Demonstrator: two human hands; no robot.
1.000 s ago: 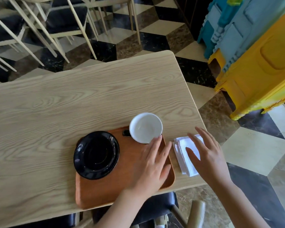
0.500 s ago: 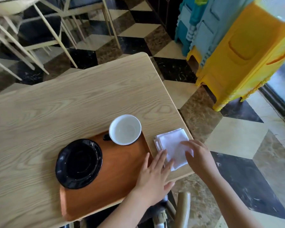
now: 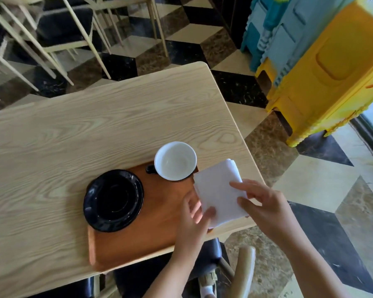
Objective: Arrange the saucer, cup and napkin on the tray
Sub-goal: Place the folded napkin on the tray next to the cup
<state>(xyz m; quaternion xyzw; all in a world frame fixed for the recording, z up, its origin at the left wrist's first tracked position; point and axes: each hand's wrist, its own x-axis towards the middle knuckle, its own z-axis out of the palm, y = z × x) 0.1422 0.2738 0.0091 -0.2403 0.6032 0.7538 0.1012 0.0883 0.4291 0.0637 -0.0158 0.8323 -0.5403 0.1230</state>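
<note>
White folded napkin [image 3: 219, 190] — both hands' fingers [image 3: 237, 186] pinching.

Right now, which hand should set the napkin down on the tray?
Left. The left hand grips the napkin over the tray; the right hand holds its outer edge.

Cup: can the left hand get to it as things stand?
Probably not freely: the left hand is pinching the white napkin with the right hand. Once it lets go, bare wooden tray lies between it and the cup.
</note>
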